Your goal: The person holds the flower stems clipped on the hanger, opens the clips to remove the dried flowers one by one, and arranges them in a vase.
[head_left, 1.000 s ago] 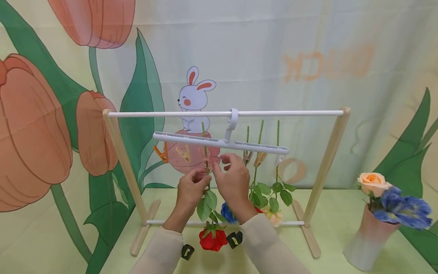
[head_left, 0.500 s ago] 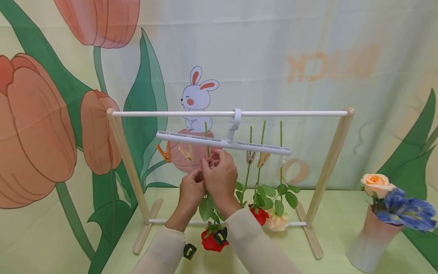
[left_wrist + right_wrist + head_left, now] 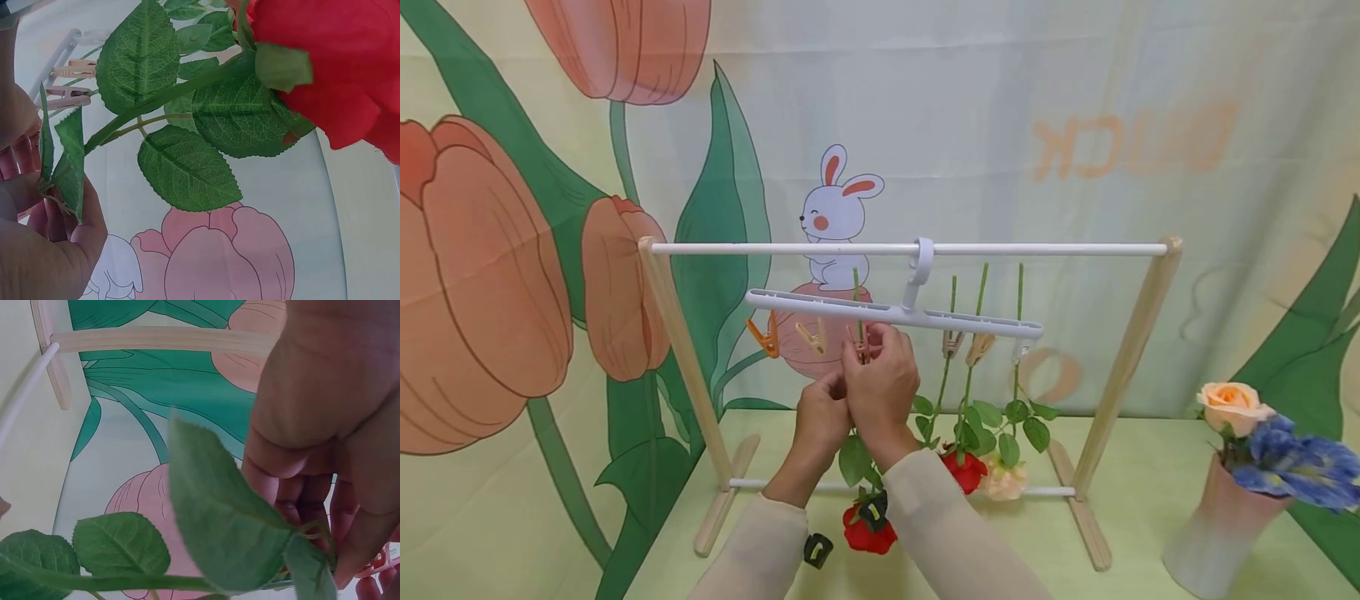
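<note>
The red rose (image 3: 868, 532) hangs head down in front of me, its stem (image 3: 856, 287) running up past the white hanger bar (image 3: 970, 320) and sticking out above it. My right hand (image 3: 880, 385) is raised to the pink peg (image 3: 857, 342) under that bar, fingers curled and pinching at the peg where the stem passes through. My left hand (image 3: 822, 417) is just below and touching the right one, fingers curled round the stem at its leaves (image 3: 187, 169); from the left wrist view the bloom (image 3: 331, 69) fills the upper right corner. In the right wrist view my fingers (image 3: 312, 506) close round the thin green stem, a leaf (image 3: 225, 531) right in front.

Along the same bar to the left are a beige peg (image 3: 808, 335) and an orange peg (image 3: 762, 335), both bare. To the right three more stems (image 3: 981, 292) are pegged up, with a second red flower (image 3: 964, 471) and a pale peach flower (image 3: 1003, 481) hanging low. The hanger hooks over the white rail (image 3: 1037, 248) of a wooden rack (image 3: 1131, 350) standing on the green table (image 3: 1135, 500). Well off to the right is a pink vase (image 3: 1210, 525) holding an orange rose (image 3: 1232, 404) and a blue flower (image 3: 1296, 467).
</note>
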A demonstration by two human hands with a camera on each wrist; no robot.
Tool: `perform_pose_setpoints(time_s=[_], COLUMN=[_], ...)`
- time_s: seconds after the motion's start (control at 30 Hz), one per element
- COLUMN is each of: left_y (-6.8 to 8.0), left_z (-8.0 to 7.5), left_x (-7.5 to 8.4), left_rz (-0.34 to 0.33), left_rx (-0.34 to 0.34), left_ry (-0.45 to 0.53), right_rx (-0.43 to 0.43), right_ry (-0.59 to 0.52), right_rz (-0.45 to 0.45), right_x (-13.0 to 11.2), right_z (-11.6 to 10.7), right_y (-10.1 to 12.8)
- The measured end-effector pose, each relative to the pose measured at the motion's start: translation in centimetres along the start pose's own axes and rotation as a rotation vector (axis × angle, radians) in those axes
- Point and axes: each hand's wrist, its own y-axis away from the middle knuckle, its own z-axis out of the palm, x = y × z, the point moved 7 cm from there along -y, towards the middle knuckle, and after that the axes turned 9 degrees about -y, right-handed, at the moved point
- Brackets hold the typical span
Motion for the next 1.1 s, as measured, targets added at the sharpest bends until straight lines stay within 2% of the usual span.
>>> perform_pose_setpoints(time_s=[0.8, 1.1], left_y=[0.22, 0.06], left_z=[0.05, 0.23], left_x=[0.10, -0.65], left_rz=[0.022, 0.011], left_rx=[0.035, 0.012], left_ry=[0.006, -0.081], right_rx=[0.087, 0.056], right_ry=[0.052, 0.044], right_rz=[-0.086, -0.073], right_x=[-0.16, 0.23], right_z=[-0.32, -0.33], right_y=[0.05, 0.14])
